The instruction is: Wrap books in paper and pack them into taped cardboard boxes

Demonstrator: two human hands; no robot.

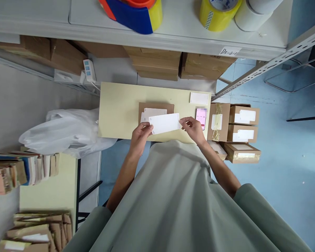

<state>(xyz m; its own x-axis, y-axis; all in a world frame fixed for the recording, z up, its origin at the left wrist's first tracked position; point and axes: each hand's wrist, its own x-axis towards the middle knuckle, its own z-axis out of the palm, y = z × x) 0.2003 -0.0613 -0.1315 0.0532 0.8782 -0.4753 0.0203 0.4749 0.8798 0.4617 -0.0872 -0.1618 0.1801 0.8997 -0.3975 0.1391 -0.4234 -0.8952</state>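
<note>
And it's the slip (164,124), up in both hands above the tbl (118,112), hiding pt of the box (157,105) from here! L hand (142,135) has the L end pinched, thumb on top; R hand (192,127) nips the R edge w/ fingertips, so both grips closed on it. Labels (154,111) on that box. Phone (201,113) beside R hand, card (198,98) nr the far R corner. Cartons (220,108) R of tbl, bag (63,127) L, tape (217,15) up on the shelf (183,31).
</note>
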